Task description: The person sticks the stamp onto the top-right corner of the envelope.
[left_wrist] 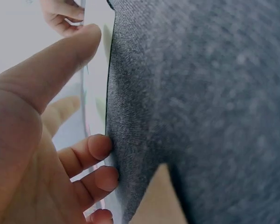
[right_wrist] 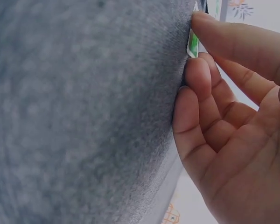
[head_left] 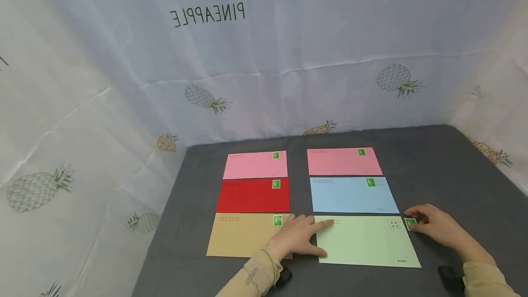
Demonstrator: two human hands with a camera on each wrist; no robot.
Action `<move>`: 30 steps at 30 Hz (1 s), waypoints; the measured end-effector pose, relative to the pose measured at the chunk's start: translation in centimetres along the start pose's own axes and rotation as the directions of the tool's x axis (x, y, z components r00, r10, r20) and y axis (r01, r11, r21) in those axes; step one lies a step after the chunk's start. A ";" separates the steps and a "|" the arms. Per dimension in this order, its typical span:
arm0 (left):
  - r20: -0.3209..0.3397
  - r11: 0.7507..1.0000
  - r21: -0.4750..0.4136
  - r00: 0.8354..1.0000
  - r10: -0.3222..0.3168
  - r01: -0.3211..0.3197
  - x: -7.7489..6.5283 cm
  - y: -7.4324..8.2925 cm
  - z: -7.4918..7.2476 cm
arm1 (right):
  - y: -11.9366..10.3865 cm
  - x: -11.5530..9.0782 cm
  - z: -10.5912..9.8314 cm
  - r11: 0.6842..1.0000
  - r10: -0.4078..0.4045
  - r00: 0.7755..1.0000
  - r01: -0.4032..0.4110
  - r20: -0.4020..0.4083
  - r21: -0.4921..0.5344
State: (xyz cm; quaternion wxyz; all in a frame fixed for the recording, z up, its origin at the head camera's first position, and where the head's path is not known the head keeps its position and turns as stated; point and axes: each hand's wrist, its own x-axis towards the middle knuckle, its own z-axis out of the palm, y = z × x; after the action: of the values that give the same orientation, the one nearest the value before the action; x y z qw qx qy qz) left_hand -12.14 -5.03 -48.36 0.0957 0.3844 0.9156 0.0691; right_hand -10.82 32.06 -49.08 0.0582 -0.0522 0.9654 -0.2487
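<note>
A light green envelope (head_left: 363, 242) lies at the front right of the group, with a small square holding several dark dots (head_left: 394, 224) in its upper right corner. My left hand (head_left: 298, 235) rests on that envelope's left edge, index finger and thumb extended; the left wrist view shows its thumb (left_wrist: 60, 65) at the edge. Just off the envelope's right edge, my right hand (head_left: 437, 226) pinches a green postage stamp (head_left: 410, 223) with a white border. Close up, the stamp (right_wrist: 193, 44) sits between thumb and fingers, mostly hidden.
Tan (head_left: 235, 237), red (head_left: 251, 198), pink (head_left: 255, 168) and blue (head_left: 350, 198) envelopes, plus a second pink one (head_left: 342, 164), each bear a green stamp. All lie on a dark grey table (head_left: 177, 242). A pineapple-print curtain (head_left: 280, 100) stands behind.
</note>
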 end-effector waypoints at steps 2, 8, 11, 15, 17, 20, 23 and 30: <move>0.004 1.000 -0.002 1.000 -0.010 0.010 0.1 0.1 0.0 | 0.0 0.1 0.0 1.000 0.005 1.000 -0.004 0.006 -0.004; 0.016 0.999 -0.007 0.999 -0.033 0.034 0.2 0.3 0.0 | -0.2 0.2 0.1 1.000 0.011 1.000 -0.011 -0.005 -0.012; 0.018 0.999 -0.012 0.999 -0.034 0.034 0.2 0.3 -0.1 | -0.2 0.0 0.2 1.000 0.025 0.999 -0.025 -0.025 -0.015; 0.022 0.999 -0.020 0.999 -0.035 0.035 0.2 0.3 -0.3 | -0.4 0.0 0.3 0.999 0.052 0.998 -0.052 -0.031 -0.001; 0.025 0.999 -0.024 0.999 -0.036 0.037 0.1 0.3 -0.4 | -0.4 0.0 0.3 0.998 0.056 0.998 -0.056 -0.023 0.004; 0.031 0.999 -0.031 0.999 -0.041 0.042 0.1 0.3 -0.4 | -0.5 0.1 0.3 0.999 0.050 0.998 -0.051 -0.022 -0.013; 0.033 0.998 -0.038 0.999 -0.043 0.045 0.1 0.2 -0.5 | -0.5 0.0 0.3 0.999 0.042 0.999 -0.042 -0.026 -0.032; 0.024 0.998 -0.045 0.999 -0.040 0.041 0.1 0.2 -0.4 | -0.4 -0.3 0.1 0.999 0.029 0.999 -0.030 -0.035 -0.041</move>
State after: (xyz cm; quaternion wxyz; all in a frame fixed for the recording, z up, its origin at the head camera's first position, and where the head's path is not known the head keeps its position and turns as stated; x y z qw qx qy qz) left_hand -12.16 -4.82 -47.92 0.1165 0.3641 0.9203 0.0832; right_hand -10.46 31.68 -48.96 0.0443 -0.0349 0.9719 -0.2284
